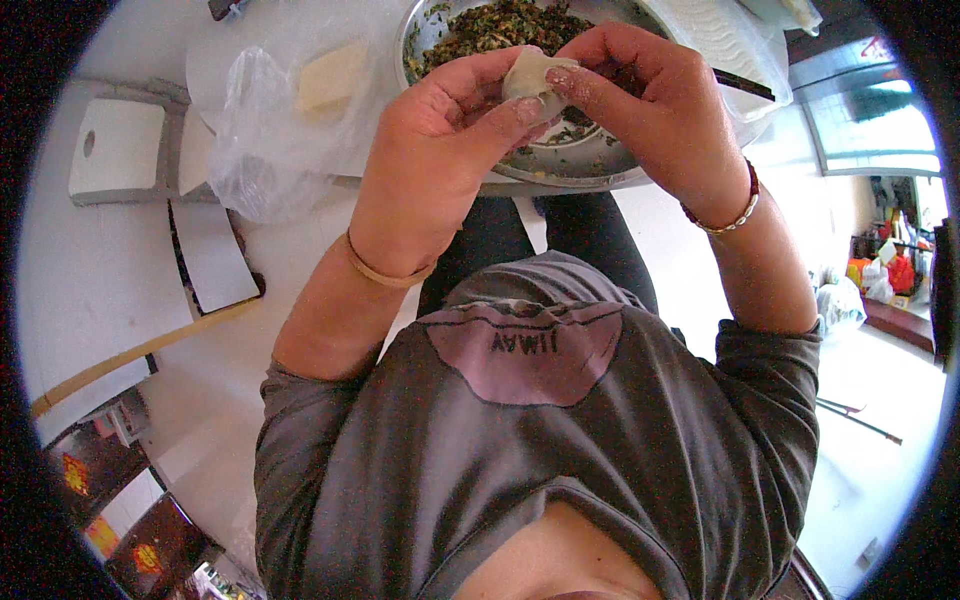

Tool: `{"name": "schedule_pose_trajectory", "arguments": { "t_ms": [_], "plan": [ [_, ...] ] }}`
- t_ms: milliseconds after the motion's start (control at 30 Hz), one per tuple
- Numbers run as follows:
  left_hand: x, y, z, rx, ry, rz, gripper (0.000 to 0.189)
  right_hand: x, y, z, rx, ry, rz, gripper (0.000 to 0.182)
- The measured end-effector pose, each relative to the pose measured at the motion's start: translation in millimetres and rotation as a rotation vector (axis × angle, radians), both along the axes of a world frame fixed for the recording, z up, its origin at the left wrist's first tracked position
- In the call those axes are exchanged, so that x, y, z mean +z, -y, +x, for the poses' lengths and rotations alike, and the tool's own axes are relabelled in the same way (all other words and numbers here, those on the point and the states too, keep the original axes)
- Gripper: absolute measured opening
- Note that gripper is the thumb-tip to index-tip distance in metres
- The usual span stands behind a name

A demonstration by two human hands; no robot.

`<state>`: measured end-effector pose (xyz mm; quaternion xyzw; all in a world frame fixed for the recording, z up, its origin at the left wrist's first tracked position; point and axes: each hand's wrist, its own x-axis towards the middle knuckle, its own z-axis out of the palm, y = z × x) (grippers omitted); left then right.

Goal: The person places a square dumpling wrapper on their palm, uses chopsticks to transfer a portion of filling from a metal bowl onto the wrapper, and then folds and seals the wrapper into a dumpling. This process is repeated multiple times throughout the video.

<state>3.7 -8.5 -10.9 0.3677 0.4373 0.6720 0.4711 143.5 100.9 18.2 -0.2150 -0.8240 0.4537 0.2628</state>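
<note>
Over the bowl, a pale folded dough wrapper (529,73), like a dumpling, is pinched between both my hands. My left hand (439,124) supports it from the left, thumb pressed on its near side. On the right edge, the thumb and fingers of my right hand (660,105) squeeze the dough. Whether filling lies inside is hidden. Right beneath is a round metal bowl (592,172) holding chopped dark green and brown filling (510,30). Left of the bowl, a stack of pale square wrappers (330,79) lies on clear plastic.
A crumpled clear plastic bag (259,150) hangs over the table's near left edge. Dark chopsticks (742,84) lie right of the bowl, beside a white ridged surface (712,34) partly under plastic. White stools (116,146) stand at left. Bags (877,277) sit far right.
</note>
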Motion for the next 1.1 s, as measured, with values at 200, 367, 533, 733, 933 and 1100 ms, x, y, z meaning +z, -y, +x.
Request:
{"name": "schedule_pose_trajectory", "arguments": {
  "t_ms": [200,367,533,733,933,1100],
  "plan": [
    [1,6,1,-0.017,-0.038,-0.011,0.033,9,9,-2,-0.015,0.072,0.479,0.011],
    [4,10,1,-0.028,-0.162,-0.052,0.034,-4,4,3,-0.006,0.030,0.618,0.007],
    [9,15,5,-0.043,-0.315,-0.053,0.035,1,6,7,0.087,-0.057,0.526,0.005],
    [13,9,11,-0.054,-0.422,-0.092,0.037,3,5,16,0.057,-0.087,0.792,0.007],
    [25,5,23,-0.080,-0.368,-0.196,0.040,-2,-5,22,0.081,-0.200,0.792,0.009],
    [30,-1,35,-0.050,-0.239,-0.158,0.043,4,-5,33,-0.004,-0.227,0.719,0.010]
  ]
}}
